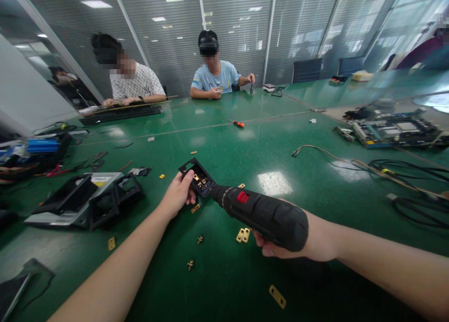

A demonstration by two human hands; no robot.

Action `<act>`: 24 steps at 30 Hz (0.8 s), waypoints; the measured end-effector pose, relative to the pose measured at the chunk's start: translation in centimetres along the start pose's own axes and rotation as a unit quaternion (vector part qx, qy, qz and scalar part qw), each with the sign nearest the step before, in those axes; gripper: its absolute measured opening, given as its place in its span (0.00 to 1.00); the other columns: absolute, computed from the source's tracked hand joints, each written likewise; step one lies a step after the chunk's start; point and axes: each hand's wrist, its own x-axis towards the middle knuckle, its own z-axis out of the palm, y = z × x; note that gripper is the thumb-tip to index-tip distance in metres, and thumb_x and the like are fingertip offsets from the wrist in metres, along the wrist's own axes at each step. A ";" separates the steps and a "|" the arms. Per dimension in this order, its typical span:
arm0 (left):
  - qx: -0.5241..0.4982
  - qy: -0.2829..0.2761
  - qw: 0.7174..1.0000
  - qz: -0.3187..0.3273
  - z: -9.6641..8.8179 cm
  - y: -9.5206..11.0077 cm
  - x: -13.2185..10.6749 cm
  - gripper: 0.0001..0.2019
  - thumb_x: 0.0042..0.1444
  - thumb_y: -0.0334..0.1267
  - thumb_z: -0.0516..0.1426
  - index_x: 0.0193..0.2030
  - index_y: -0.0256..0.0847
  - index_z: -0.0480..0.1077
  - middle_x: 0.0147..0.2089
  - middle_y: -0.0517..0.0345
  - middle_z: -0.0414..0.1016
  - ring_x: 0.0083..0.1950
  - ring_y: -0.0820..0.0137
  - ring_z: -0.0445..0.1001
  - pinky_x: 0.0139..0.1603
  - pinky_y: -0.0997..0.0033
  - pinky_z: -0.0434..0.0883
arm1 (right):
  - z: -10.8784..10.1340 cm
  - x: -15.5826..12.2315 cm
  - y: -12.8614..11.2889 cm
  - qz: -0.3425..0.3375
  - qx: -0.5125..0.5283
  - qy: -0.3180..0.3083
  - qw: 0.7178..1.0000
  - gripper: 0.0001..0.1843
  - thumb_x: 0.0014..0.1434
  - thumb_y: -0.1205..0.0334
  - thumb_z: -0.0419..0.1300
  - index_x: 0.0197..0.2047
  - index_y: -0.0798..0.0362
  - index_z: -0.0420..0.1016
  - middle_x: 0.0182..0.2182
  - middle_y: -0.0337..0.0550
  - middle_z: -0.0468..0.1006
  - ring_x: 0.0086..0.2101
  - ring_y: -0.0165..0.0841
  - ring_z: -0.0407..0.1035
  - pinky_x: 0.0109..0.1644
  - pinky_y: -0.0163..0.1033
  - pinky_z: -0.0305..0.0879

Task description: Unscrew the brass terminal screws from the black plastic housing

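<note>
My left hand (180,193) grips a small black plastic housing (199,163) by its near-left side, thumb on its edge. Brass-coloured metal parts (200,182) sit inside it. In my right hand (280,249) is a black cordless drill (263,214) with a red switch on top. Its chuck end points at the housing's right side; whether the tip touches a part there is hidden. Nearby on the table are two screws (199,240), a pair of brass plates (242,235), a single brass plate (277,296) and another small brass piece (195,209).
Grey and black plastic frames (84,200) lie at left beside a box of tools (42,146). An orange screwdriver (238,124) rests mid-table. Circuit boards (396,130) and black cables (407,172) occupy the right. Two people (213,76) sit across the green table (217,139).
</note>
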 end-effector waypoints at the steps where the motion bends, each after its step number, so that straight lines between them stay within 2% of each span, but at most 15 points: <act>1: 0.000 0.000 1.000 0.000 0.0 -0.1 0.0 0.22 0.63 0.63 0.58 0.43 0.45 0.61 0.21 0.64 0.73 0.14 0.73 0.69 0.11 0.80 0.56 | 0.0 0.0 0.0 0.007 -0.002 0.000 1.000 0.10 0.53 0.63 0.71 0.36 0.56 0.76 0.31 0.40 0.78 0.30 0.30 0.70 0.35 0.35 0.69; 5: 0.007 -0.003 1.000 0.004 -0.2 -0.4 0.2 0.22 0.63 0.63 0.57 0.42 0.45 0.62 0.21 0.64 0.73 0.14 0.73 0.69 0.12 0.80 0.56 | 0.0 0.1 -0.2 0.011 0.013 0.005 1.000 0.10 0.51 0.64 0.72 0.32 0.56 0.75 0.29 0.40 0.77 0.29 0.30 0.69 0.34 0.35 0.68; 10: 0.028 -0.005 1.000 0.008 -0.4 -0.5 0.4 0.22 0.64 0.63 0.55 0.43 0.45 0.61 0.19 0.65 0.72 0.14 0.72 0.69 0.12 0.80 0.57 | 0.0 0.2 -0.6 0.010 0.061 0.010 0.998 0.10 0.49 0.66 0.72 0.34 0.57 0.76 0.31 0.41 0.79 0.31 0.30 0.72 0.37 0.35 0.70; 24: 0.013 -0.002 1.000 0.006 -0.2 -0.1 0.1 0.21 0.64 0.62 0.56 0.42 0.45 0.61 0.22 0.64 0.73 0.14 0.72 0.69 0.11 0.80 0.57 | 0.0 0.1 -0.5 0.015 0.025 -0.004 1.000 0.10 0.52 0.64 0.72 0.31 0.56 0.74 0.29 0.39 0.77 0.30 0.31 0.70 0.35 0.36 0.70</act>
